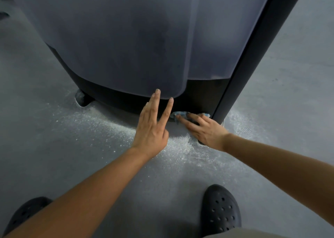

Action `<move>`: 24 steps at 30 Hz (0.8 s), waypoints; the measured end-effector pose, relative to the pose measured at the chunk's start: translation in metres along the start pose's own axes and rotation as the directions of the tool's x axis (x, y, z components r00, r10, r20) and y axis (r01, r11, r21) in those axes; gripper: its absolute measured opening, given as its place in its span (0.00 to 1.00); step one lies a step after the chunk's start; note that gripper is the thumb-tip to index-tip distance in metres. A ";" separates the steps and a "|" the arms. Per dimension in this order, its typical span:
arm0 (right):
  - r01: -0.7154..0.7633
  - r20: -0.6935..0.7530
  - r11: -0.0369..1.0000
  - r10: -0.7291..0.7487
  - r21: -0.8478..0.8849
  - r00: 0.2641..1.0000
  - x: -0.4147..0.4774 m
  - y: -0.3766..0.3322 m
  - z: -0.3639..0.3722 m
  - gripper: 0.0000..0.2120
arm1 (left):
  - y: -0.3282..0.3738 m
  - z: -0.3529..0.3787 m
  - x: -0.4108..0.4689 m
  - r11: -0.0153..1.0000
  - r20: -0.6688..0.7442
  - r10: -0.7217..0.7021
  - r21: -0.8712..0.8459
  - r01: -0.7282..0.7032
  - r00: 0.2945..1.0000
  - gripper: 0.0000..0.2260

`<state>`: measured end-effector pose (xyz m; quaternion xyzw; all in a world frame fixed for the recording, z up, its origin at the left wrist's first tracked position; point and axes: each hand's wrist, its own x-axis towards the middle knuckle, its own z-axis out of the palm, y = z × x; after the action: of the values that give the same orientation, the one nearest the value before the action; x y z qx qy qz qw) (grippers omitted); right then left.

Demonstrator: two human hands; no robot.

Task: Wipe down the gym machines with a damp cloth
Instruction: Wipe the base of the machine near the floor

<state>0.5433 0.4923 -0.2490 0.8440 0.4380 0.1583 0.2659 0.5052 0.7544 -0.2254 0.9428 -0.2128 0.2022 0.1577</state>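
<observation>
Left hand (pixel 151 129), fingers straight and spread, touched the machine cover (pixel 126 39); right hand (pixel 205 130), fingers flat, pressed the blue cloth (pixel 181 114) beneath it.

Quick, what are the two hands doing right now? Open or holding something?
Left hand: open, straight fingers touching the machine's grey cover.
Right hand: open, flat fingers pressing the blue cloth against the machine's dark base.

Bare forearms (pixel 90 189); black perforated clogs (pixel 219 214); khaki garment edge (pixel 244 233).
</observation>
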 end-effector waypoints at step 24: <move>-0.010 -0.027 0.997 0.012 0.083 1.000 -0.013 0.013 -0.013 0.35 | 0.007 0.001 -0.003 0.999 0.025 -0.006 0.051 0.005 1.000 0.46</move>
<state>0.5381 0.4796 -0.2316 0.8544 0.4432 0.1531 0.2238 0.5000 0.7485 -0.2261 0.9496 -0.2072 0.1951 0.1313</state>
